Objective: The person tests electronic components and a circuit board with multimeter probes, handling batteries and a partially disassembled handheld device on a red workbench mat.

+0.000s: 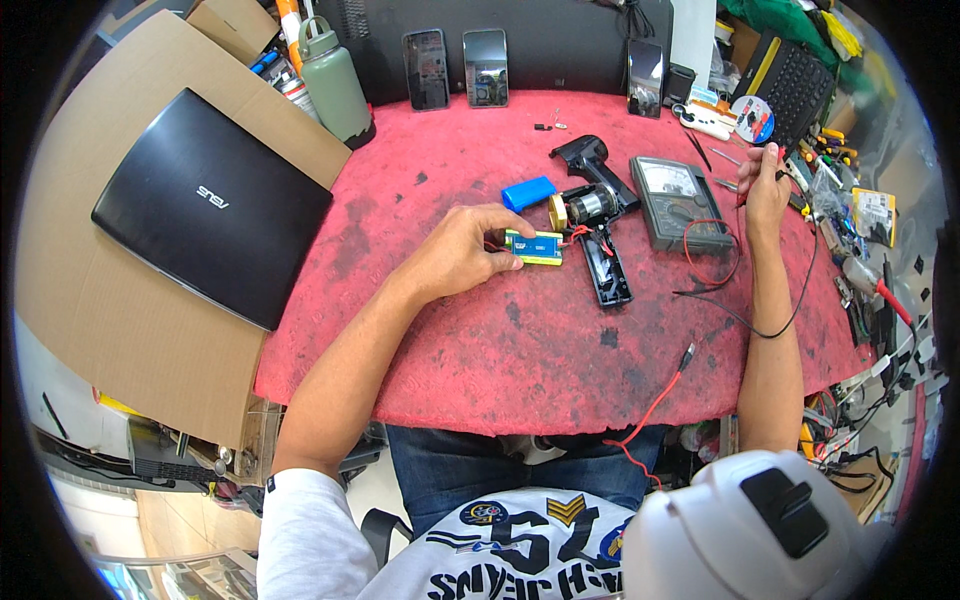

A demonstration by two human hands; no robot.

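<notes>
Blue-topped block (541,247), edged in yellow-green and wired in red at its right end, lies on the red-covered worktop (460,365), a little left of the middle and roughly midway between the near and far edges. The step in hand looks like steadying this block while a test probe is held ready in the other hand; the next move would seem to call for keeping the block still and guiding the probe's tip precisely, clear of the thin wires. The left hand (468,248) is closed in a pinch on the block's left end, forefinger along the far side and thumb along the near side, the other fingers curled behind. The right hand (765,188) stands well apart from it, raised toward the worktop's right edge, its fingers bent around something slim with red showing; whether it holds one probe or two, I cannot tell. Between the hands, the grey meter (683,205) rests right of centre, with a red lead (687,240) looping beside it. Just right of the block lies the opened black tool (607,268), its motor (592,205) bare, and a blue battery pack (528,193) sits just beyond the block, toward the far edge.
</notes>
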